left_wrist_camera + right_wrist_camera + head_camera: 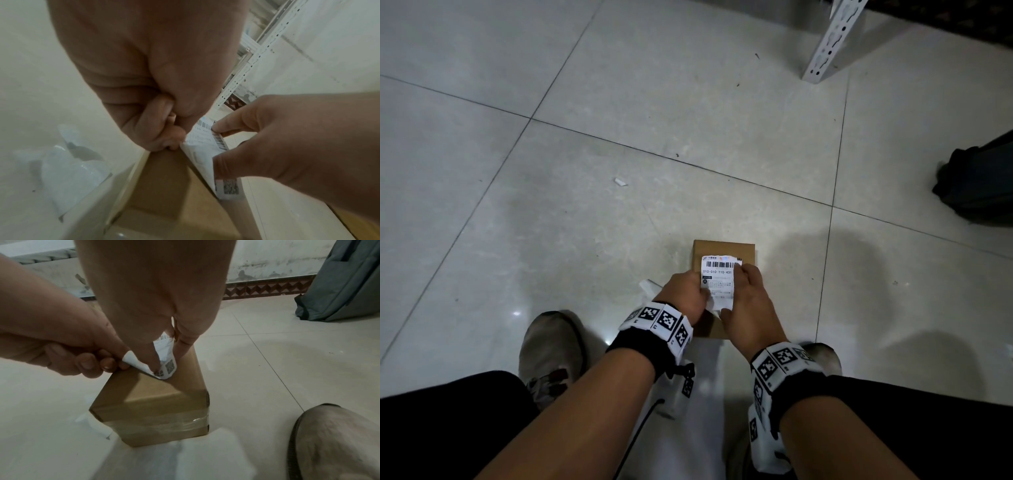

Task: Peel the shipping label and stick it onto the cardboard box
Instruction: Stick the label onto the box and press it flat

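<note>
A small brown cardboard box (pixel 722 249) stands on the tiled floor between my feet. A white shipping label (pixel 717 274) with a barcode lies over its top. My left hand (pixel 703 294) pinches the label's near left corner (pixel 130 357), which curls up and shows a blank white underside. The left hand's fingers (pixel 174 144) are curled tight at the label's left edge. My right hand (pixel 736 291) spreads over the label, its thumb (pixel 153 363) pressing down near the QR codes (pixel 169 365) and its straight fingers (pixel 184 340) at the right edge. The box's near face (pixel 156 415) carries clear tape.
A white sheet (pixel 174 459) lies under and in front of the box, and crumpled white plastic (pixel 69 170) sits to its left. A dark backpack (pixel 979 181) is at the right, a white metal shelf post (pixel 828 41) at the back. My shoes (pixel 551 346) flank the box.
</note>
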